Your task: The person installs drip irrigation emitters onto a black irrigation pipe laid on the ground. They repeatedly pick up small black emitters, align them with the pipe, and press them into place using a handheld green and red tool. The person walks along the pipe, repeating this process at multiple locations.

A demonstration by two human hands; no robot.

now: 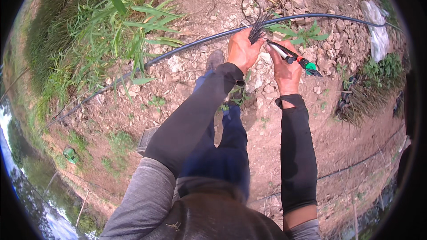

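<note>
My left hand [242, 50] is closed around a bundle of thin black strands [257, 31], whose ends fan out above the fingers. In my right hand [285, 69] is a small sprinkler [302, 61] with a black body, a red ring and a green cap, pointing to the lower right. A short whitish tube [279, 51] lies along it, partly covered by the fingers. Both hands are close together, near a long black hose [195, 43] that runs behind the left hand. A thin black loop [250, 8] shows just above the bundle.
Stony reddish soil [200, 0] surrounds my feet, with tall green grass [133, 26] at the left. White plastic sheeting [376, 31] lies at the far right, above dark objects among weeds [349, 91]. A grey crate [147, 138] and a green object [70, 154] are at lower left.
</note>
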